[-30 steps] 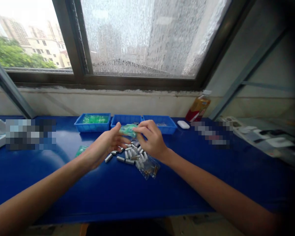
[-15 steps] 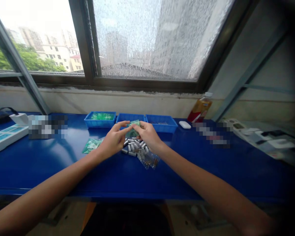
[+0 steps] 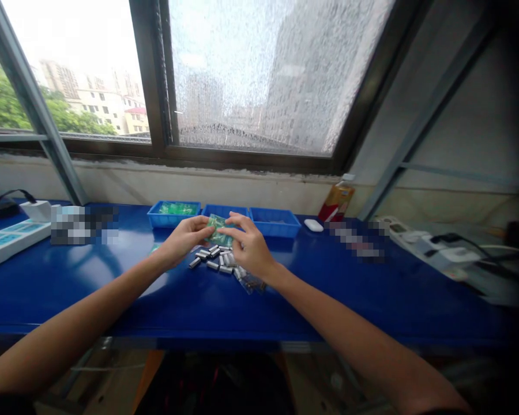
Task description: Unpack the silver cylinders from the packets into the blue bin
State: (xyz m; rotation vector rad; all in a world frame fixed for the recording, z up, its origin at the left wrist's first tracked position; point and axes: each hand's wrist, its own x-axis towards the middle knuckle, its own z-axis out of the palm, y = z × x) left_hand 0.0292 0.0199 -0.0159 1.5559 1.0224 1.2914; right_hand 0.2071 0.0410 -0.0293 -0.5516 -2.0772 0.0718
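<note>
A small clear packet with green contents (image 3: 218,233) is held up over the table. My left hand (image 3: 185,239) is closed on its left edge, thumb and fingers pinching it. At its right side is my right hand (image 3: 251,251), fingers bent and touching the plastic, with the thumb partly hidden. Under the hands lies a loose heap of small silver and black cylinders (image 3: 225,269). Clear plastic bags with brownish metal parts (image 3: 253,283) lie by the heap, partly behind my right hand. Another green packet (image 3: 154,248) shows only slightly behind my left wrist.
Three blue trays stand in a row along the back: the left tray (image 3: 173,220) with green packets, the middle tray (image 3: 225,208), and the right tray (image 3: 277,230). A white case (image 3: 313,225), a drink bottle (image 3: 338,199) and power strips (image 3: 15,236) lie farther out.
My hands have moved slightly left with the packet, which now shows more between them. My right fingers have spread more. The view has shifted a little, and my left arm covers most of the other packet.
</note>
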